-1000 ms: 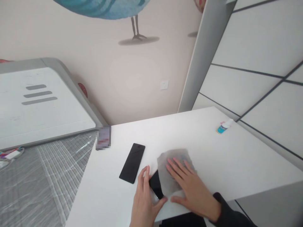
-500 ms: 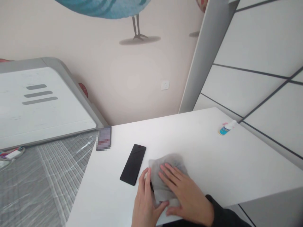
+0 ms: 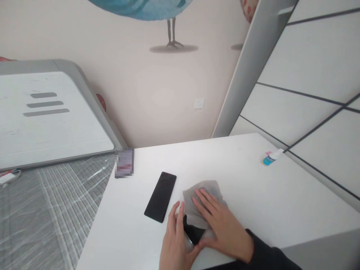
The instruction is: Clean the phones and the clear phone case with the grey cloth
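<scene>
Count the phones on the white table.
2. One phone lies bare left of the hands; a second phone sits partly under the grey cloth, between both hands. The cloth hides most of it.

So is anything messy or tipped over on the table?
Only one small thing: the little bottle near the far right edge of the white table lies on its side. The spare black phone lies flat but slanted. The right hand presses a grey cloth on another phone, steadied by the left hand.

White desk (image 3: 253,195) has two dark phones on it, one (image 3: 160,196) lying bare, one (image 3: 193,232) under a grey cloth (image 3: 206,187). Small bottle (image 3: 271,158), glue maybe, lies at the far right edge.
</scene>
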Available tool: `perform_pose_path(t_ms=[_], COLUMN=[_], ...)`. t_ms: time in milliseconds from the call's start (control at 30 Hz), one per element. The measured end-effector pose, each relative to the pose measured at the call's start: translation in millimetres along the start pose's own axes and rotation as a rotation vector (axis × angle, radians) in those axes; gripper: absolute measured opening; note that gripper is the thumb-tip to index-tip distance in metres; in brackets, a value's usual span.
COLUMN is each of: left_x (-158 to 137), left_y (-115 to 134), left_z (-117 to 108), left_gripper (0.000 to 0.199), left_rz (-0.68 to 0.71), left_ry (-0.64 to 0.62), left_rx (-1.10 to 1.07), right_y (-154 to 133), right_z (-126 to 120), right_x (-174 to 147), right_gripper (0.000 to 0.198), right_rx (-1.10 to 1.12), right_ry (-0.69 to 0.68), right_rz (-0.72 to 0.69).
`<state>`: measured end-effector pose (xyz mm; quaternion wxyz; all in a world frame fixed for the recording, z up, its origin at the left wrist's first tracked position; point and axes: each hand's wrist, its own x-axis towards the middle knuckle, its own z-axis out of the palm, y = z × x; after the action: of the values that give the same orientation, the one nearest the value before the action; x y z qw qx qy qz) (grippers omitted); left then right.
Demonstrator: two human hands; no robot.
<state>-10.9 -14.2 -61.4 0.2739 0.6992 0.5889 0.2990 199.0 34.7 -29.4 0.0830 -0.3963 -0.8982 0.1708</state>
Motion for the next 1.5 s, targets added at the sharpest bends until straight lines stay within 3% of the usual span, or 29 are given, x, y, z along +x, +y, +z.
perform_pose_path(t_ms=[100,200,333,500,600,733,867,1000,1133,1200,1267,1367,1500], left_x=[-1,-1,-2,-1,-1,-1,-1,1,2,1,2,8,19], left_y=[0,0,-2,-4,-3,-1,-3,-8,-8,-4,1,10,24], left_z=[2,5,5,-2,-6,-10,-11,-12,-15,-19,-22,-25,-22], left_gripper=[0.114,0.116,0.121,0.118,0.115,0.111,0.109,0.101,0.106,0.104,0.098,0.096,0.088], left_rz=[0.014,-0.024,0.024,0.014,0.059,0.026,0.055,0.038,0.081,0.065,0.062,0.14,0.193], left_ry=[-0.012,0.032,0.002,-0.012,-0.022,-0.007,-0.012,-0.023,-0.028,-0.04,-0.054,-0.088,-0.105], left_rx=[0.004,-0.002,0.023,0.047,0.086,0.11,0.146,0.143,0.162,0.172,0.204,0.346,0.526], right_y=[-1,0,3,4,-2,-3,6,10,14,35,67,100,79], right_z=[2,5,8,8,10,10,10,11,14,9,-2,-19,-24], right_x=[-2,-5,-8,-8,-7,-8,-18,-26,-30,-36,-46,-64,-78], right_gripper=[0.113,0.106,0.077,0.09,0.067,0.094,0.075,0.102,0.088,0.088,0.082,0.072,0.054], right_rx=[0.019,-0.04,-0.093,-0.112,-0.127,-0.121,-0.077,-0.119,-0.13,-0.144,-0.181,-0.203,-0.085], right_ry=[-0.033,0.051,0.099,0.196,0.239,0.243,0.237,0.265,0.212,0.224,0.331,0.412,0.607], right_rz=[-0.147,-0.104,-0.283,-0.121,-0.298,-0.102,-0.205,0.008,-0.181,-0.091,0.141,0.256,0.282])
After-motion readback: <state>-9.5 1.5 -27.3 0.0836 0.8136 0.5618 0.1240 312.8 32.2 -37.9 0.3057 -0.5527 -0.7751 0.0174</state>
